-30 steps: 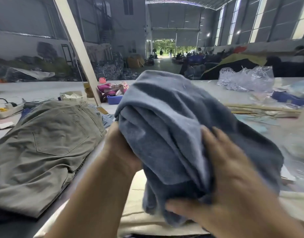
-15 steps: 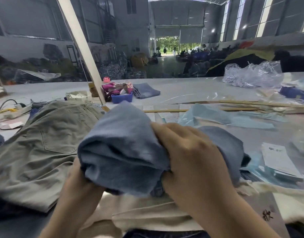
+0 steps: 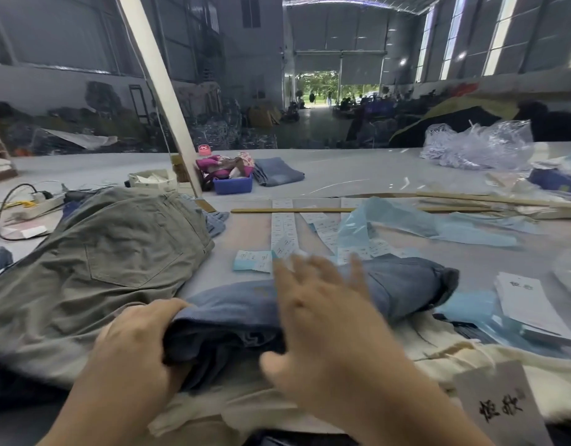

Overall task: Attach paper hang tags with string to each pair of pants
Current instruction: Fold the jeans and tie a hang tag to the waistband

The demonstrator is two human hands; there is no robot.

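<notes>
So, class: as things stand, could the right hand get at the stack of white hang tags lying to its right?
Probably yes. The right hand lies open on the blue pants, holding nothing, and the hang tags sit uncovered on the table beside them, with nothing standing between.

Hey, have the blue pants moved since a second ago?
Yes. The blue pants were held up, hiding the blue bin; now they lie flat on the table, below it in the frame, left hand gripping, right hand flat on them.

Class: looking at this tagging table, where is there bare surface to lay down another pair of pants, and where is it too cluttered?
Bare table lies beyond the wooden ruler, between the folded jeans and the clear plastic bag. Near the blue pants, label strips and olive pants crowd it.
</notes>
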